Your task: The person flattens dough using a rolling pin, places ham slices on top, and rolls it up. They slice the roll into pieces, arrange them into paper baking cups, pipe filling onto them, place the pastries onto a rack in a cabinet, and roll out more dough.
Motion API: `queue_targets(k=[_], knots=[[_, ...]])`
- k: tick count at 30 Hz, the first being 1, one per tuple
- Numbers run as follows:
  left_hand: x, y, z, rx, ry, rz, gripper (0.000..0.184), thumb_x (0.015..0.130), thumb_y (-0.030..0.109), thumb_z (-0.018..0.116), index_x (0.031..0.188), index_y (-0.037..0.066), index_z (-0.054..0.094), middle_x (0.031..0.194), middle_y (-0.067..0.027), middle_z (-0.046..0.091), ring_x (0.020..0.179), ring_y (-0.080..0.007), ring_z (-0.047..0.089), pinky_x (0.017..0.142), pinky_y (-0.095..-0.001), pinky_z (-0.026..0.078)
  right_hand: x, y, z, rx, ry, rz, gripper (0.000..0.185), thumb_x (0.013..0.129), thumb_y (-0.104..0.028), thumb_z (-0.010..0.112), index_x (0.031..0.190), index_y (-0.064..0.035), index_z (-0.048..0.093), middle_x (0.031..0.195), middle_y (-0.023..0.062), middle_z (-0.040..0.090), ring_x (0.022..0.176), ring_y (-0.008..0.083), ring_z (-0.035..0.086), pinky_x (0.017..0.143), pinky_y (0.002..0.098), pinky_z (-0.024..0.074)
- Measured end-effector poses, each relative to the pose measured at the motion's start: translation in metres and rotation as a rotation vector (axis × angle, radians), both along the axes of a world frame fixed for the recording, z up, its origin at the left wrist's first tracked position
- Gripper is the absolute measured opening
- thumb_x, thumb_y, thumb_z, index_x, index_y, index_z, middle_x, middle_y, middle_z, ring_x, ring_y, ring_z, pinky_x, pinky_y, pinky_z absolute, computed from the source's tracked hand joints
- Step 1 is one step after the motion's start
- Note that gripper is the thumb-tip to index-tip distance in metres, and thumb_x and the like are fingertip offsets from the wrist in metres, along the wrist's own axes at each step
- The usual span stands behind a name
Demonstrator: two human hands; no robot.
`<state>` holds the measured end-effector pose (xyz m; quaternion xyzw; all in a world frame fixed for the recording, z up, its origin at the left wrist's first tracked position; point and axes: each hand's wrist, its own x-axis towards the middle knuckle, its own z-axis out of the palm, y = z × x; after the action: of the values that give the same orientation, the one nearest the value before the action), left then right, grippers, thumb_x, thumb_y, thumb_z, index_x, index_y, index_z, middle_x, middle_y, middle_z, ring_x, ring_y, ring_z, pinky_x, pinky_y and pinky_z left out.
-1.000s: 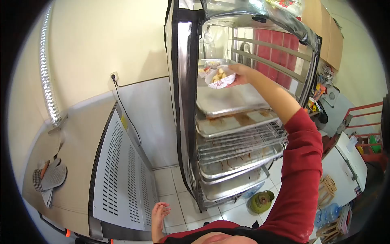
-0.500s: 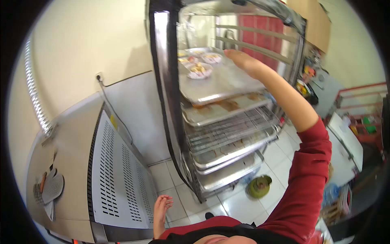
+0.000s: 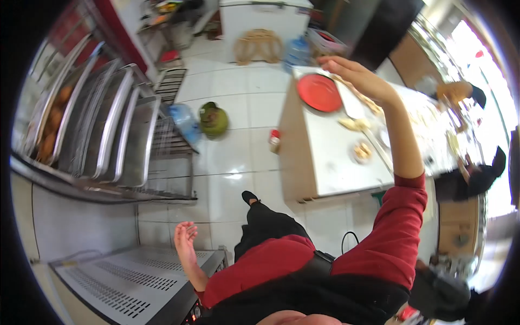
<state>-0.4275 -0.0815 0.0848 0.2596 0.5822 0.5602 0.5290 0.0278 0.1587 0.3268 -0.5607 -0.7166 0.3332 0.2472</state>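
Observation:
My right hand [image 3: 357, 78] is raised at the upper right, fingers stretched out and nothing in them. In the view it lies beside a red round plate [image 3: 319, 92] on the white worktable [image 3: 338, 176]. A small container of pale food pieces [image 3: 362, 152] stands on the table below the plate. My left hand [image 3: 186, 234] hangs at the lower left above the floor, fingers loosely curled but apart, holding nothing. It is nearest to the perforated metal oven panel [image 3: 124, 279].
A rack with several metal trays [image 3: 142, 135] stands at the left. On the tiled floor are a green gas cylinder [image 3: 214, 120], a red-capped jar [image 3: 274, 142] and a water bottle [image 3: 297, 52]. Co-workers [image 3: 460, 92] are at the worktable's far right side.
My view has swung right from the rack to the worktable. My right hand earlier held a paper tray of food, which was let go on the rack's upper metal tray.

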Motion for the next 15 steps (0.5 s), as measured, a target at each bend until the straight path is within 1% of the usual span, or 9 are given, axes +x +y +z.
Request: queue_targets(k=[3,4,5,6,8,11,12,14,15], knots=[[0.027,0.008,0.0,0.011,-0.032,-0.077,0.02,0.091,0.023,0.044,0.101,0.007,0.05,0.1,-0.0068,0.056,0.086,-0.0138,0.055,0.075,-0.026,0.042,0.121,-0.041,-0.061,-0.137,-0.141,-0.434,0.061,0.085,-0.052,0.045,0.123,-0.0043,0.047,0.11,0.0097,0.054,0.099,0.0168,0.048,0.086,0.0296,0.0368],[0.037,0.01,-0.002,0.017,-0.035,-0.103,0.02,0.091,0.024,0.044,0.102,0.007,0.05,0.101,-0.007,0.055,0.086,-0.0138,0.055,0.075,-0.026,0.042,0.147,-0.063,-0.078,-0.166,-0.222,-0.52,0.054,0.085,-0.048,0.046,0.116,-0.0037,0.053,0.102,0.0088,0.057,0.093,0.0167,0.05,0.081,0.0295,0.0394],[0.047,0.014,-0.001,0.014,-0.026,-0.139,0.02,0.091,0.024,0.045,0.102,0.008,0.05,0.101,-0.0067,0.055,0.087,-0.0141,0.055,0.075,-0.0263,0.042,0.207,-0.067,-0.133,-0.167,-0.319,-0.565,0.048,0.084,-0.044,0.049,0.109,-0.0033,0.056,0.093,0.0076,0.059,0.081,0.0163,0.053,0.072,0.0301,0.0423],[0.058,0.017,0.0,0.008,-0.016,-0.17,0.021,0.091,0.024,0.045,0.103,0.008,0.05,0.101,-0.0063,0.055,0.087,-0.0144,0.054,0.075,-0.0266,0.042,0.248,-0.076,-0.173,-0.319,-0.368,-0.459,0.042,0.084,-0.04,0.051,0.104,-0.0033,0.057,0.086,0.0076,0.059,0.069,0.0154,0.055,0.065,0.0305,0.0446],[0.084,0.026,-0.004,0.001,-0.008,-0.213,0.021,0.091,0.025,0.045,0.103,0.009,0.049,0.101,-0.0058,0.056,0.088,-0.0147,0.054,0.076,-0.0269,0.042,0.312,-0.099,-0.268,-0.539,-0.294,-0.388,0.037,0.077,-0.029,0.059,0.103,-0.0024,0.057,0.083,0.0088,0.061,0.069,0.0191,0.057,0.067,0.0322,0.0468],[0.125,0.038,-0.006,-0.026,-0.003,-0.229,0.02,0.091,0.023,0.045,0.103,0.009,0.049,0.101,-0.0055,0.056,0.087,-0.0146,0.055,0.075,-0.027,0.043,0.32,-0.118,-0.356,-0.184,-0.746,0.113,0.048,0.061,-0.018,0.071,0.102,-0.0007,0.056,0.087,0.011,0.062,0.077,0.0301,0.059,0.074,0.0381,0.0466],[0.142,0.044,-0.005,-0.032,-0.001,-0.225,0.019,0.09,0.023,0.045,0.103,0.009,0.049,0.101,-0.0055,0.056,0.087,-0.0145,0.055,0.075,-0.0271,0.043,0.297,-0.122,-0.355,-0.105,-0.816,0.089,0.042,0.066,-0.013,0.067,0.104,0.0002,0.055,0.083,0.0118,0.062,0.073,0.0276,0.061,0.065,0.0381,0.0501],[0.171,0.046,-0.003,-0.047,-0.01,-0.227,0.019,0.09,0.021,0.045,0.103,0.009,0.049,0.1,-0.0057,0.056,0.086,-0.0146,0.055,0.075,-0.0275,0.043,0.255,-0.124,-0.356,-0.363,0.181,-0.935,0.039,0.069,-0.006,0.061,0.106,0.0014,0.053,0.082,0.0136,0.06,0.066,0.0228,0.061,0.051,0.0335,0.0514],[0.19,0.05,-0.002,-0.044,-0.03,-0.233,0.019,0.089,0.021,0.045,0.103,0.009,0.049,0.1,-0.006,0.056,0.086,-0.0147,0.055,0.076,-0.0278,0.043,0.244,-0.126,-0.347,-0.247,0.199,-0.914,0.035,0.069,-0.006,0.058,0.103,0.0037,0.054,0.079,0.0154,0.061,0.063,0.0235,0.062,0.052,0.0344,0.0521]])
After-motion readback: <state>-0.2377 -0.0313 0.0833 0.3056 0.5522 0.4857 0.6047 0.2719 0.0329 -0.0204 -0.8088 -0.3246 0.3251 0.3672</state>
